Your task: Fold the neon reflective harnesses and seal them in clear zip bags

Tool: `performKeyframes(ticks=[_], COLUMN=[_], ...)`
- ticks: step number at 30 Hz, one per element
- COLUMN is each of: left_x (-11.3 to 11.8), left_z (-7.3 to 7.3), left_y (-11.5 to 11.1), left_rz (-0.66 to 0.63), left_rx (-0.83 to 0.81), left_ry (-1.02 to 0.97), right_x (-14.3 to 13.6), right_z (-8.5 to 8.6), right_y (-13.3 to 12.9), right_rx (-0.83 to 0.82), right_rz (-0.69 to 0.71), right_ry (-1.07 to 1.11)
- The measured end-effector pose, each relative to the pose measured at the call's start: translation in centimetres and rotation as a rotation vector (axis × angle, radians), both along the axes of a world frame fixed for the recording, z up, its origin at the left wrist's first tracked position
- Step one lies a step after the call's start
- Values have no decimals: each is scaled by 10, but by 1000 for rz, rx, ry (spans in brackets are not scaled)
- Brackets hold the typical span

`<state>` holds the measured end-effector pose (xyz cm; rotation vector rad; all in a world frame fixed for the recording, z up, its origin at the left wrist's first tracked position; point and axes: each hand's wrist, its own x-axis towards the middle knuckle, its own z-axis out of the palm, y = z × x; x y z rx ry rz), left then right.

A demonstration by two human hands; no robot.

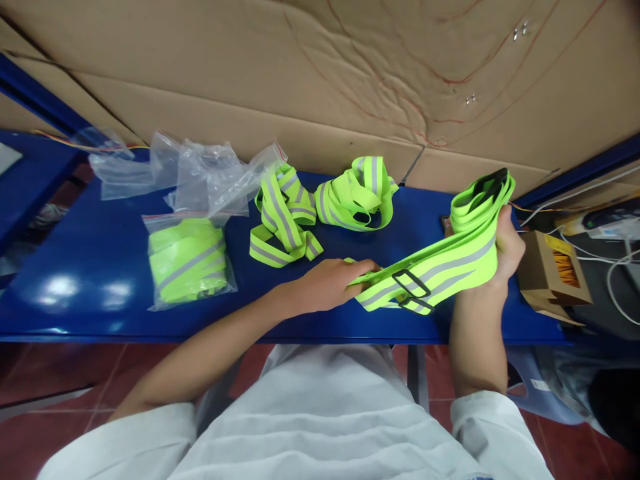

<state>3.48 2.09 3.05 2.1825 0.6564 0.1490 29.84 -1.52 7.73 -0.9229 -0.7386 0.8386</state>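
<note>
L hand (333, 285) grips one end of neon strap bundle (440, 267) w/ black buckles; R hand (507, 250) grips its looped end, above blue table (115, 280). Two loose strap piles (285, 213) lie behind, nr bagged strap (187, 260).

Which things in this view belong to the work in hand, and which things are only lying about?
Seemingly in the work:
- buckled reflective strap, in left hand and right hand
- two loose strap bundles
- bagged strap
- clear bags

Probably just lying about:
- open cardboard box
- blue plastic piece under the table's edge
</note>
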Motion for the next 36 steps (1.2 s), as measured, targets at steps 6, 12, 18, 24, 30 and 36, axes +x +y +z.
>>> performKeyframes(ticks=[6,12,18,24,30,36], left_x=[-25,-25,17,22,2,-7], left_z=[22,76,90,66,38,21], left_y=[25,38,13,-1,-2,-5], left_rz=[-378,-224,-151,-242,-213,-211], left_rx=[-166,-339,-574,-705,-355,-137], left_ry=[-246,-718,-675,-601,-532,-516], right_x=[-22,-50,-70,-61,-53,-53], right_z=[38,83,112,98,63,20], right_y=[-17,-29,-33,-24,-15,-11], right_rx=[6,77,-22,-133,-461,-525], right_rz=[-6,32,-50,185,601,703], right_ry=[-95,-591,-1009,-829,-219,-335])
